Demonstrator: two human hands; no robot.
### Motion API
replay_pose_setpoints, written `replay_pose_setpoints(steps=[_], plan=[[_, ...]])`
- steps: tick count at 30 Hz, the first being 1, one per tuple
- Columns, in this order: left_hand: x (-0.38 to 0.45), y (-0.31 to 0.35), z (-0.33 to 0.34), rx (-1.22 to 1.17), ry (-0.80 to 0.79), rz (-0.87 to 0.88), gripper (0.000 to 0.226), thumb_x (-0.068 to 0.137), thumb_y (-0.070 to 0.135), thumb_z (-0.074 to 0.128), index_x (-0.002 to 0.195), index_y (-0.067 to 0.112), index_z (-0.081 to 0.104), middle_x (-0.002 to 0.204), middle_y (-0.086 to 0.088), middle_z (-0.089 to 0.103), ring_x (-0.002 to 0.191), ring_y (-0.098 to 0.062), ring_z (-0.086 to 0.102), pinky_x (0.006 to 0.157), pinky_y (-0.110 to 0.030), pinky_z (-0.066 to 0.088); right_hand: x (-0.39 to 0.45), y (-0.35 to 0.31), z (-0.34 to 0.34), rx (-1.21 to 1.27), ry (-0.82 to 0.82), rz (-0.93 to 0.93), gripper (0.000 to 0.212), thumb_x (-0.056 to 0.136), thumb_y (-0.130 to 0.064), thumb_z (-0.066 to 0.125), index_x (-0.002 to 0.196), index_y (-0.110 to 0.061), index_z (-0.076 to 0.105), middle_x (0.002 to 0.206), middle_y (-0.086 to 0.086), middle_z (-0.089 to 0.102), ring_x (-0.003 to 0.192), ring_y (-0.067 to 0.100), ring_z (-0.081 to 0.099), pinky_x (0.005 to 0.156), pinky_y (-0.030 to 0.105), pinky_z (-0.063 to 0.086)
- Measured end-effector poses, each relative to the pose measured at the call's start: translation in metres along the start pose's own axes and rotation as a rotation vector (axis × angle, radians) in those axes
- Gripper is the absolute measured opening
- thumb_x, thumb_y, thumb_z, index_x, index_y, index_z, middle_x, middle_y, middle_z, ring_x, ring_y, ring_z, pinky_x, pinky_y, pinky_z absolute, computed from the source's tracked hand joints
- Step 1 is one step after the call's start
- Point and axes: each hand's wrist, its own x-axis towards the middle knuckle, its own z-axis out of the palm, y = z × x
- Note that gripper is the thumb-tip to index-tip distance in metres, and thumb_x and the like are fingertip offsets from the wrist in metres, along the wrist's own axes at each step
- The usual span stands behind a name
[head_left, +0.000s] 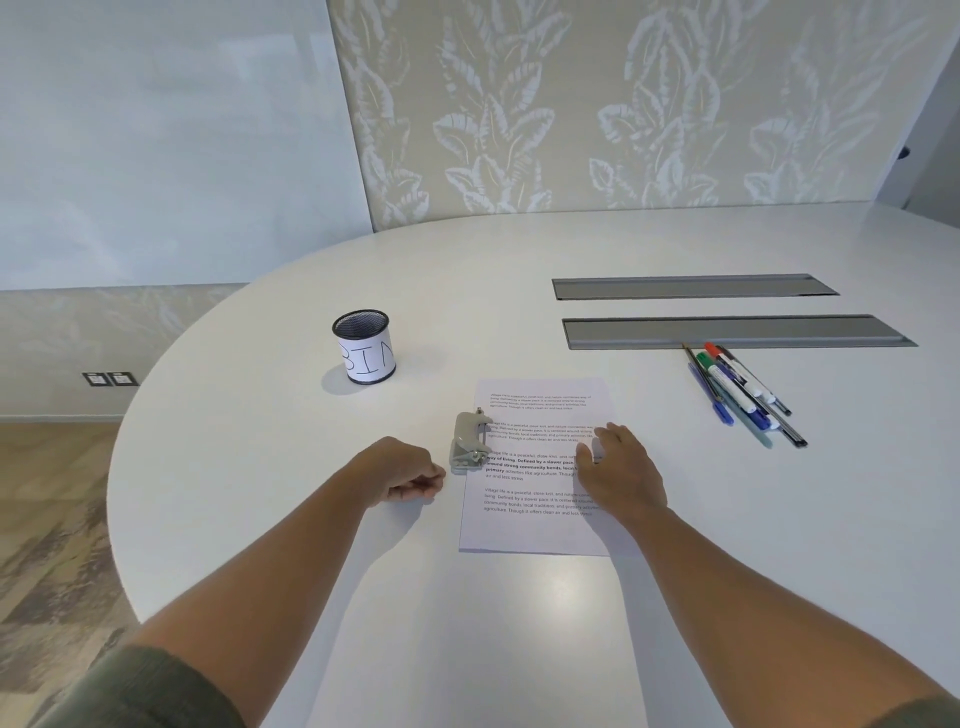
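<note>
From the head camera: my right hand (618, 473) presses the paper (535, 525) flat, fingers straight and spread, midway between the near and far edges of the surface (519, 623). My left hand (402, 475) rests just beside the punch (470, 441), fingers curled, holding nothing. The punch straddles the paper's left edge.

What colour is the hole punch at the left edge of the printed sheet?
The hole punch is grey, seen best in the head view.
</note>
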Motion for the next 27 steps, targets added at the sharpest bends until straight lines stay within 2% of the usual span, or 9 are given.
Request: replay_pose_setpoints(steps=[4, 8, 11, 13, 15, 17, 22, 25, 27], plan=[[-0.011, 0.001, 0.007, 0.027, -0.098, 0.001, 0.016, 0.089, 0.008, 0.07, 0.102, 0.0, 0.074, 0.078, -0.005, 0.077, 0.06, -0.01, 0.072, 0.051, -0.015, 0.055, -0.002, -0.003, -0.002, -0.018, -0.004, -0.003, 0.053, 0.097, -0.041, 0.044, 0.143, -0.016, 0.047, 0.158, -0.002, 0.032, 0.147, 0.016, 0.025, 0.114, 0.04, 0.031], [-0.016, 0.003, 0.019, 0.028, -0.155, 0.009, 0.009, 0.087, 0.007, 0.072, 0.094, 0.001, 0.074, 0.075, -0.005, 0.078, 0.061, -0.012, 0.074, 0.058, -0.018, 0.059, -0.005, -0.004, -0.003, -0.042, -0.011, 0.003, 0.053, 0.097, -0.039, 0.043, 0.144, -0.014, 0.045, 0.159, 0.0, 0.03, 0.147, 0.017, 0.025, 0.114, 0.039, 0.031], [-0.014, 0.002, 0.026, 0.0, -0.158, 0.028, 0.014, 0.084, 0.005, 0.075, 0.096, -0.002, 0.073, 0.089, -0.011, 0.079, 0.08, -0.019, 0.076, 0.082, -0.027, 0.061, -0.006, -0.002, -0.004, -0.051, -0.012, 0.005, 0.052, 0.098, -0.038, 0.042, 0.144, -0.013, 0.045, 0.16, 0.001, 0.029, 0.147, 0.018, 0.025, 0.114, 0.039, 0.031], [-0.015, 0.002, 0.03, -0.021, -0.166, 0.039, 0.02, 0.082, 0.003, 0.076, 0.1, -0.004, 0.073, 0.098, -0.014, 0.078, 0.094, -0.023, 0.076, 0.091, -0.031, 0.059, -0.006, 0.001, -0.006, -0.066, -0.005, 0.011, 0.052, 0.098, -0.037, 0.041, 0.144, -0.012, 0.045, 0.159, 0.001, 0.03, 0.146, 0.019, 0.026, 0.114, 0.039, 0.031], [-0.016, 0.004, 0.034, -0.038, -0.18, 0.048, 0.027, 0.081, 0.003, 0.078, 0.106, -0.004, 0.073, 0.099, -0.014, 0.078, 0.093, -0.022, 0.076, 0.085, -0.029, 0.061, -0.007, 0.004, -0.008, -0.089, 0.009, 0.017, 0.052, 0.098, -0.036, 0.041, 0.143, -0.011, 0.046, 0.158, 0.002, 0.033, 0.144, 0.02, 0.029, 0.112, 0.039, 0.034], [-0.017, 0.007, 0.041, -0.046, -0.201, 0.05, 0.028, 0.081, 0.004, 0.078, 0.108, -0.003, 0.072, 0.098, -0.012, 0.079, 0.082, -0.018, 0.076, 0.074, -0.025, 0.062, -0.008, 0.007, -0.01, -0.096, 0.026, 0.027, 0.05, 0.097, -0.035, 0.042, 0.141, -0.01, 0.047, 0.155, 0.003, 0.036, 0.142, 0.021, 0.032, 0.109, 0.04, 0.036], [-0.019, 0.016, 0.062, 0.004, -0.224, 0.058, 0.013, 0.087, 0.011, 0.075, 0.098, 0.005, 0.072, 0.085, -0.007, 0.077, 0.064, -0.01, 0.073, 0.055, -0.019, 0.059, -0.01, 0.015, -0.017, -0.095, 0.074, 0.041, 0.041, 0.096, -0.032, 0.043, 0.129, -0.01, 0.055, 0.142, 0.004, 0.047, 0.133, 0.022, 0.042, 0.102, 0.038, 0.041], [-0.02, 0.021, 0.073, 0.007, -0.253, 0.073, 0.016, 0.091, 0.012, 0.07, 0.106, 0.007, 0.071, 0.086, -0.004, 0.077, 0.064, -0.008, 0.073, 0.055, -0.017, 0.057, -0.009, 0.019, -0.021, -0.095, 0.079, 0.054, 0.038, 0.096, -0.032, 0.043, 0.124, -0.01, 0.056, 0.14, 0.003, 0.048, 0.13, 0.022, 0.045, 0.1, 0.037, 0.042], [-0.02, 0.025, 0.079, 0.003, -0.24, 0.097, 0.023, 0.091, 0.012, 0.068, 0.113, 0.005, 0.069, 0.094, -0.005, 0.079, 0.072, -0.011, 0.075, 0.059, -0.02, 0.06, -0.009, 0.022, -0.022, -0.092, 0.076, 0.061, 0.034, 0.095, -0.031, 0.044, 0.117, -0.009, 0.058, 0.137, 0.003, 0.05, 0.126, 0.022, 0.048, 0.096, 0.037, 0.043]])
